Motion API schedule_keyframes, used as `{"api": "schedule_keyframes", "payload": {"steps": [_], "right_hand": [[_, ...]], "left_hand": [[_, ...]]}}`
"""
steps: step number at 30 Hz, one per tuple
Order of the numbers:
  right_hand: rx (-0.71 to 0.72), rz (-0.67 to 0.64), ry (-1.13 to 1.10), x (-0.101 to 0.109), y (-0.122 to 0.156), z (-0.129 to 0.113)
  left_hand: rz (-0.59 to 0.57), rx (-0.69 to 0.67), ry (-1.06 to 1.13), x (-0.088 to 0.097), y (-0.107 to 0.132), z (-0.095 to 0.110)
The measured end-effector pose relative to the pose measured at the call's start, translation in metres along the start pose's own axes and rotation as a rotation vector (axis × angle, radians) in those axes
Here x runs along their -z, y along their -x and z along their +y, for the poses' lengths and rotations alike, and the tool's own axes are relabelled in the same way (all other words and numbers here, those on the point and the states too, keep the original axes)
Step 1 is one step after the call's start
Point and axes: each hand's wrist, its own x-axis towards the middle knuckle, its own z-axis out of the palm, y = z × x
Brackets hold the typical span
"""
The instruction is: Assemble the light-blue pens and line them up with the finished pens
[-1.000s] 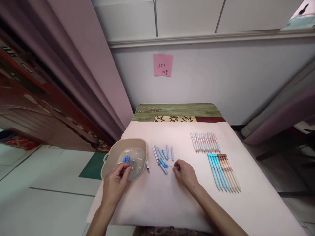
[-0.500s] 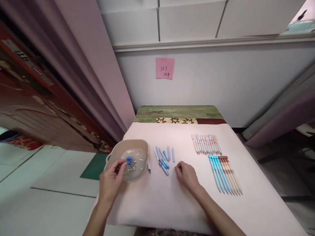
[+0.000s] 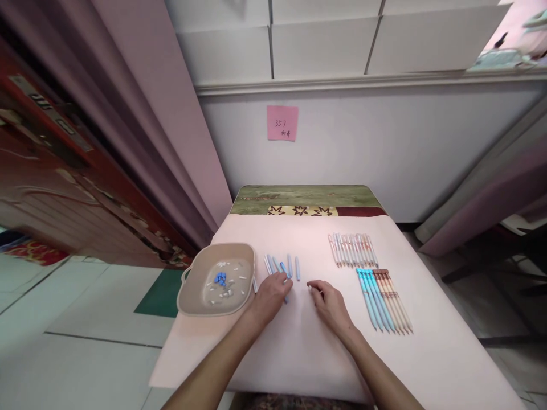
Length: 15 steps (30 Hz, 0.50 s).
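Observation:
My left hand (image 3: 272,293) reaches over a loose group of blue pen parts (image 3: 289,265), its fingers bent together on them; whatever lies between the fingertips is hidden. Just right of that group is my right hand (image 3: 329,304), thumb and forefinger pinched low over the table, any piece in them too small to make out. One light blue pen barrel (image 3: 298,269) lies apart in front of the hands. A beige plastic basin (image 3: 194,302) on the left holds a cluster of small blue pieces (image 3: 220,279) and scattered white bits (image 3: 243,277).
To the right lie a row of clear-barrelled pens (image 3: 352,250) and, nearer, a row of blue pens (image 3: 376,302) beside brown-and-cream pens (image 3: 393,302). The table has a pale pink cover (image 3: 294,353). A pink note (image 3: 282,123) is stuck to the wall behind.
My left hand has left the basin and moved right to the blue pen parts. The right hand has stayed near its place; the camera view has shifted slightly.

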Motion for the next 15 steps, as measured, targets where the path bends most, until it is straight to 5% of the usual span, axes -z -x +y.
{"api": "schedule_keyframes", "payload": {"steps": [10,12,15], "right_hand": [[-0.147,-0.026,-0.302,0.008,0.005,0.006],[-0.208,-0.024,-0.491,0.009,0.004,0.002],[-0.236,0.005,-0.724,0.015,0.004,-0.013]], "left_hand": [[-0.053,-0.148,0.257,0.002,-0.021,-0.003],[0.045,-0.063,0.448,0.008,-0.020,0.003],[0.276,0.252,1.020,0.019,-0.015,0.021]]}}
